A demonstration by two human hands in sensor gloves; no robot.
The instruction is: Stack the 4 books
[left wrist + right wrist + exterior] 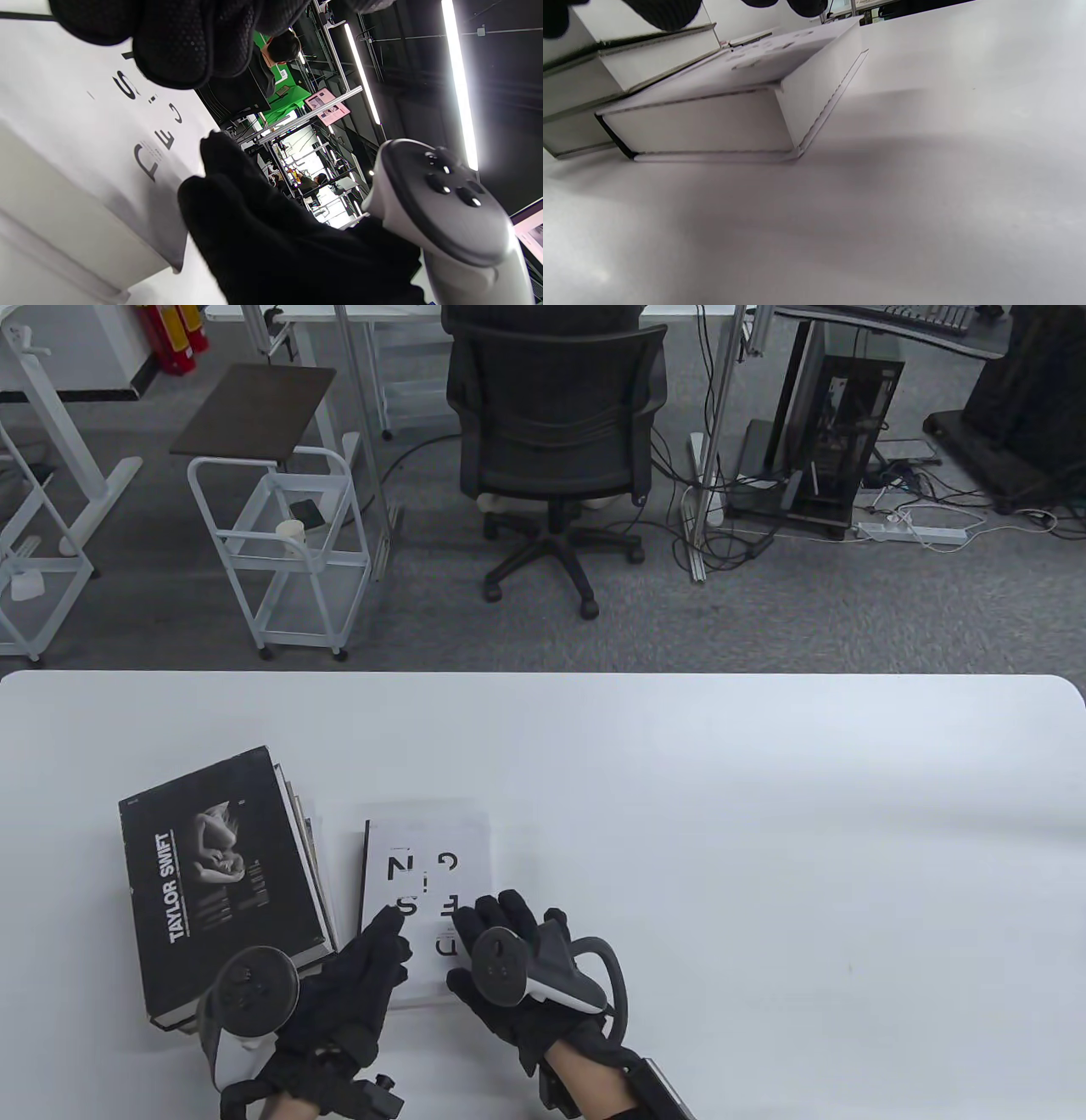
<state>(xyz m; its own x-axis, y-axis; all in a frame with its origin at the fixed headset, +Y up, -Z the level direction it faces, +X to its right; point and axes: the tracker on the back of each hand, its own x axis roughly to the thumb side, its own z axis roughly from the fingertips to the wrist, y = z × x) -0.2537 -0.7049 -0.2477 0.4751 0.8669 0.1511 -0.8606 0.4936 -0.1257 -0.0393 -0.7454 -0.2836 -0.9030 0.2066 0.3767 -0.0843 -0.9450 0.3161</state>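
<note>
A black "Taylor Swift" book (225,882) lies on top of a stack of books (307,824) at the table's left. A white book with black letters (424,865) lies on the table just right of the stack. My left hand (386,937) rests its fingers on the white book's near-left part. My right hand (492,920) rests on its near-right part. Neither hand grips the book. In the left wrist view my left fingers (178,46) hover at the white cover (85,144), with the right hand (263,237) beside it. The right wrist view shows the white book (712,123) against the stack (581,89).
The white table (764,857) stretches bare to the right and to the far edge. An office chair (556,432) and a white cart (280,551) stand on the floor beyond the far edge.
</note>
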